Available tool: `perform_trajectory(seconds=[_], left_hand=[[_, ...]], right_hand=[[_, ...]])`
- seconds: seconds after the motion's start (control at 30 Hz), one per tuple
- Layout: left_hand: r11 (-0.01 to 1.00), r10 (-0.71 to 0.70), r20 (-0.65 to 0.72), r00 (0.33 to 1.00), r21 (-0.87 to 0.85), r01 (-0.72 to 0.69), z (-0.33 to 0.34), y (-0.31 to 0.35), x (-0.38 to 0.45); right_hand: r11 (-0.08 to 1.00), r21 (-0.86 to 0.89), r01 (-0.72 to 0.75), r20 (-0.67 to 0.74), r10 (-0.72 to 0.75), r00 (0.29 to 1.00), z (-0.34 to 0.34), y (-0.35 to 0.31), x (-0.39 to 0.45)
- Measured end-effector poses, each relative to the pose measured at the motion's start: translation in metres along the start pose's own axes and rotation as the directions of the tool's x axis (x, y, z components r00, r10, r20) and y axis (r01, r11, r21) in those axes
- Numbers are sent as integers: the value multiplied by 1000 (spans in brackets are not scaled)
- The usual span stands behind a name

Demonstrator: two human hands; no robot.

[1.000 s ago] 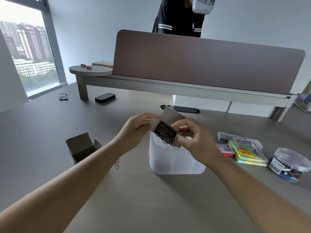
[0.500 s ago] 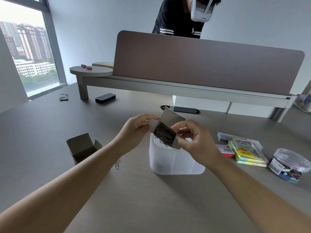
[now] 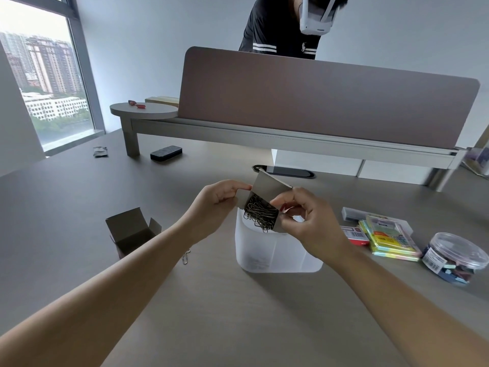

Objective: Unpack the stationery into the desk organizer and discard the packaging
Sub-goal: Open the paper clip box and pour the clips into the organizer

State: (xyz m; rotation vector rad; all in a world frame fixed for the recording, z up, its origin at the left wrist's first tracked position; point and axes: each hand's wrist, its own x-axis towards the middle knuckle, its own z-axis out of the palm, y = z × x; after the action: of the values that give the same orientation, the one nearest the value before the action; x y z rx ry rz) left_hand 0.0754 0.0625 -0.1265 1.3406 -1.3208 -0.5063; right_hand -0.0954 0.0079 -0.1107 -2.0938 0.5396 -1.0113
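A small grey cardboard box (image 3: 267,186) full of metal paper clips (image 3: 260,213) is tilted, mouth down toward me, just above the white translucent desk organizer (image 3: 275,252). My left hand (image 3: 217,202) pinches the box's left side and my right hand (image 3: 304,221) grips its right side. Some clips hang out of the opening over the organizer's rim. An opened, empty cardboard box (image 3: 132,231) lies on the desk to the left. One loose paper clip (image 3: 186,258) lies beside my left forearm.
To the right lie packs of sticky notes (image 3: 389,237), a red-white pack (image 3: 356,235), a flat grey box (image 3: 354,213) and a clear tub of coloured clips (image 3: 455,256). A divider panel (image 3: 317,102) crosses the desk's far side, with a person standing behind it. A black eraser (image 3: 166,152) lies far left.
The box stays held over the organizer in both hands; the clips have slid a little further out of its mouth. The person behind the divider has leaned lower.
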Motion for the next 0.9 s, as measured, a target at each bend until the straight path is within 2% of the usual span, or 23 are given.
perform_trajectory(seconds=[0.7,0.9], left_hand=[[1000,4,-4,1000,0,-4,-2,3,-2],[999,13,-13,1000,-46,-14,0,8,-3]], right_hand=[[998,2,55,19,-55,998,-1,4,0],[998,-19,57,23,-57,998,-2,5,1]])
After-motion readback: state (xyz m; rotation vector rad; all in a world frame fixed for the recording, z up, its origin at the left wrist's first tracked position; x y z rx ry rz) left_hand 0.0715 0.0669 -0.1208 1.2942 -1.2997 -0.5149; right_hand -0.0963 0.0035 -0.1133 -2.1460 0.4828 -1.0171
